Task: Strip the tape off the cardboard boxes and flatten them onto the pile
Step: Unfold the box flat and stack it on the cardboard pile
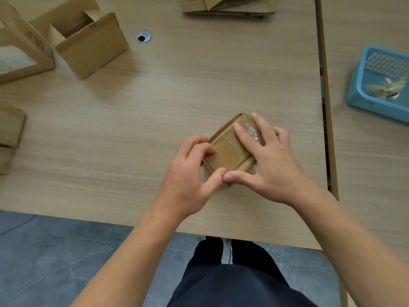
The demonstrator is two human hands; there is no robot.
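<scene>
Cardboard box (230,151), small, brown, taped | our left hand (188,171) pinches its 9 o'clock edge | our right hand (267,158) presses flat on top

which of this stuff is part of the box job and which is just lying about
In the job: small taped box, its tape, flattened pile, open box, blue basket of tape scraps.
Lying about: only the cable hole in the table.

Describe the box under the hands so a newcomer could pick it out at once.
On the wooden table, near its front edge, right of centre, the small cardboard box lies under both hands: the left hand grips its left edge, the right hand rests flat on top. Unlike the taller open boxes at far left, it is low and shiny with clear tape.
</scene>
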